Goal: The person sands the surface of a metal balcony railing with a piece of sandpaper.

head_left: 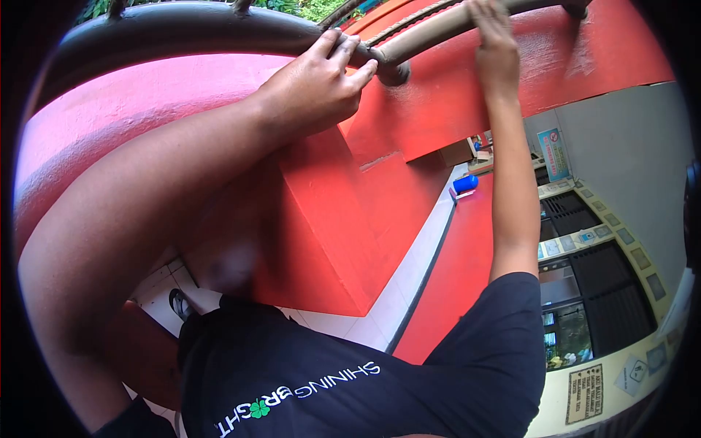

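Observation:
My left hand [328,77] rests at a joint of a dark metal railing [197,31], its fingers curled over the pipe and its thumb on the near side. Just right of it, a brownish-grey rail section [431,38] runs up to the right. My right hand [498,40] lies across this section, blurred by motion, its fingers reaching over the top edge of the view. Whether it grips the pipe or holds something small cannot be made out. Behind the rail runs a twisted rope-like strand [412,22].
Beneath the railing stands a red wall [438,95], pink on its left part [146,91]. Lower down lie a white tiled ledge [398,296] and a blue cylindrical object [465,183]. Dark-framed windows [610,292] and signs [585,394] are on the right. My foot [180,303] shows at lower left.

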{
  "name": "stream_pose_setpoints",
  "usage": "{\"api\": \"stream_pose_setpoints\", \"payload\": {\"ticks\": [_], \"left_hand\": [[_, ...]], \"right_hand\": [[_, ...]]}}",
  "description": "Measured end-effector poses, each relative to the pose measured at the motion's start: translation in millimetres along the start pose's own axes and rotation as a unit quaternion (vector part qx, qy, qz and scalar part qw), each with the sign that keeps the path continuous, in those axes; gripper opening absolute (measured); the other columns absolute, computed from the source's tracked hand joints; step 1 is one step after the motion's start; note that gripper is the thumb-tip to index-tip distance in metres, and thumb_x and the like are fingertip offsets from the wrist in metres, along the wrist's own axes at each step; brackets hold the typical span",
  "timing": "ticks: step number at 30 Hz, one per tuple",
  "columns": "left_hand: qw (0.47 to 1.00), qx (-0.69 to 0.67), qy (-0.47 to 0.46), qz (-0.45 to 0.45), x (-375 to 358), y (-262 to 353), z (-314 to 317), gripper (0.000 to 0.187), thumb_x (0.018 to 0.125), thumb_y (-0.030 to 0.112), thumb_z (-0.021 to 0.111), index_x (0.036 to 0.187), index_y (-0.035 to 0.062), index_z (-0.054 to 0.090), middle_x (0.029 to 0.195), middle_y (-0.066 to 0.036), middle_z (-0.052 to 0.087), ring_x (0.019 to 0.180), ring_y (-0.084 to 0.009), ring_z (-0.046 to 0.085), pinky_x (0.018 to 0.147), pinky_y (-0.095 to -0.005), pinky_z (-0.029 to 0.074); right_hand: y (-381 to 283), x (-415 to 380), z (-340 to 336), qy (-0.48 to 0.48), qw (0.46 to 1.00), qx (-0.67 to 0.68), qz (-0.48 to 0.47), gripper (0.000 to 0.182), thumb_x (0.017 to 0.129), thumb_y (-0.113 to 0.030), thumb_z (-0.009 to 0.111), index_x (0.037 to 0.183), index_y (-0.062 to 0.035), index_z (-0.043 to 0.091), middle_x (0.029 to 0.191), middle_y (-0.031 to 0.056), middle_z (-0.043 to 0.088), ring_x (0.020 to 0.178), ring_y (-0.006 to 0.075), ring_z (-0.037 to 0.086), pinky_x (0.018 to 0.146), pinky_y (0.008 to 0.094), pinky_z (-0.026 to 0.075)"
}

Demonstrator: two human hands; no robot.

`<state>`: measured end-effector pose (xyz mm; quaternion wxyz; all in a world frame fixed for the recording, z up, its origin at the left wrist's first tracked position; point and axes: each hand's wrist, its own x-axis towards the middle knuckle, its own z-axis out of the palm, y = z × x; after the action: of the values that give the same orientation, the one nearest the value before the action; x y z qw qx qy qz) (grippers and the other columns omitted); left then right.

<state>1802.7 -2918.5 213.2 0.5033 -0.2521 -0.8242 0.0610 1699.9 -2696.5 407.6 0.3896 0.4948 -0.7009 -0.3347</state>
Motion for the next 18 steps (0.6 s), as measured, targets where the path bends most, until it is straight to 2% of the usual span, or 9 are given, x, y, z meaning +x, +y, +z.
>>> {"api": "stream_pose_setpoints", "payload": {"ticks": [3, 8, 10, 11, 13, 14, 15, 16, 18], "left_hand": [[0.999, -0.032, -0.003, -0.009, 4.3, -2.6, -3.3, 0.020, 0.086, 0.018, 0.066, 0.097, 0.0061, 0.078, 0.140, -0.010, 0.060, 0.128, -0.0331, 0.058, 0.108, -0.0528, 0.047], [1.000, -0.016, 0.011, -0.016, 3.2, -7.5, -0.2, 0.020, 0.087, 0.020, 0.066, 0.097, 0.0083, 0.079, 0.144, -0.009, 0.059, 0.128, -0.0292, 0.059, 0.107, -0.0455, 0.048], [0.999, -0.031, 0.023, -0.025, 3.8, -6.3, -3.8, 0.020, 0.088, 0.020, 0.066, 0.097, 0.0088, 0.079, 0.144, -0.009, 0.059, 0.127, -0.0292, 0.059, 0.106, -0.0455, 0.048], [0.998, -0.043, 0.031, -0.027, 4.0, -8.6, -5.1, 0.020, 0.088, 0.020, 0.065, 0.097, 0.0094, 0.079, 0.144, -0.009, 0.060, 0.127, -0.0292, 0.059, 0.106, -0.0454, 0.048], [0.998, -0.051, 0.042, -0.018, 4.8, -10.2, -2.3, 0.020, 0.088, 0.022, 0.065, 0.096, 0.0103, 0.078, 0.145, -0.008, 0.060, 0.126, -0.0305, 0.058, 0.104, -0.0475, 0.048], [0.998, -0.054, 0.039, -0.009, 5.0, -11.9, -4.0, 0.019, 0.088, 0.022, 0.064, 0.096, 0.0099, 0.077, 0.146, -0.008, 0.059, 0.127, -0.0315, 0.058, 0.104, -0.0489, 0.048], [0.998, -0.060, 0.032, 0.001, 3.9, -11.8, -6.7, 0.018, 0.089, 0.023, 0.064, 0.095, 0.0094, 0.075, 0.147, -0.009, 0.058, 0.127, -0.0325, 0.058, 0.104, -0.0503, 0.047], [0.998, -0.063, 0.016, 0.007, 4.8, -12.7, -11.2, 0.017, 0.089, 0.022, 0.064, 0.095, 0.0089, 0.074, 0.148, -0.009, 0.056, 0.128, -0.0334, 0.058, 0.105, -0.0515, 0.047], [0.998, -0.060, 0.024, 0.018, 7.8, -14.5, -14.2, 0.018, 0.090, 0.022, 0.062, 0.093, 0.0077, 0.073, 0.144, -0.012, 0.059, 0.123, -0.0374, 0.061, 0.101, -0.0524, 0.048]], "right_hand": [[0.4, 2.6, -3.6, -0.039, 0.993, -0.111, -0.004, 0.044, 0.092, -0.005, 0.054, 0.134, -0.0111, 0.065, 0.135, 0.0092, 0.067, 0.134, 0.0197, 0.057, 0.116, 0.0338, 0.046], [32.2, 7.2, -17.7, -0.003, 0.999, -0.048, -0.002, 0.042, 0.093, -0.004, 0.053, 0.133, -0.0100, 0.066, 0.132, 0.0095, 0.067, 0.130, 0.0241, 0.060, 0.115, 0.0379, 0.046], [26.9, 11.5, -23.3, 0.032, 0.989, 0.038, 0.137, 0.060, 0.085, 0.013, 0.045, 0.138, -0.0099, 0.063, 0.139, 0.0116, 0.064, 0.135, 0.0278, 0.056, 0.118, 0.0418, 0.045], [6.5, 2.5, -13.0, -0.050, 0.997, 0.049, -0.037, 0.058, 0.086, 0.012, 0.047, 0.136, -0.0119, 0.065, 0.137, 0.0117, 0.065, 0.133, 0.0277, 0.058, 0.117, 0.0419, 0.046], [-8.4, -8.8, -2.9, -0.128, 0.967, 0.189, -0.112, 0.058, 0.086, 0.011, 0.049, 0.136, -0.0130, 0.066, 0.137, 0.0111, 0.066, 0.133, 0.0280, 0.059, 0.116, 0.0416, 0.047], [10.9, -1.2, -8.6, -0.055, 0.986, 0.132, -0.080, 0.058, 0.086, 0.009, 0.050, 0.138, -0.0112, 0.064, 0.139, 0.0109, 0.065, 0.134, 0.0273, 0.058, 0.117, 0.0403, 0.046], [35.1, 6.3, -20.4, 0.034, 0.992, 0.119, 0.033, 0.057, 0.086, 0.009, 0.050, 0.139, -0.0085, 0.063, 0.139, 0.0117, 0.065, 0.134, 0.0272, 0.058, 0.119, 0.0387, 0.044], [44.7, 11.0, -25.1, 0.055, 0.991, 0.111, 0.052, 0.057, 0.086, 0.009, 0.050, 0.139, -0.0085, 0.063, 0.139, 0.0117, 0.065, 0.134, 0.0272, 0.058, 0.119, 0.0387, 0.044], [57.9, 21.0, -33.4, 0.128, 0.972, 0.081, 0.180, 0.050, 0.086, 0.008, 0.050, 0.132, -0.0036, 0.067, 0.135, 0.0142, 0.067, 0.132, 0.0283, 0.059, 0.116, 0.0372, 0.046]]}}
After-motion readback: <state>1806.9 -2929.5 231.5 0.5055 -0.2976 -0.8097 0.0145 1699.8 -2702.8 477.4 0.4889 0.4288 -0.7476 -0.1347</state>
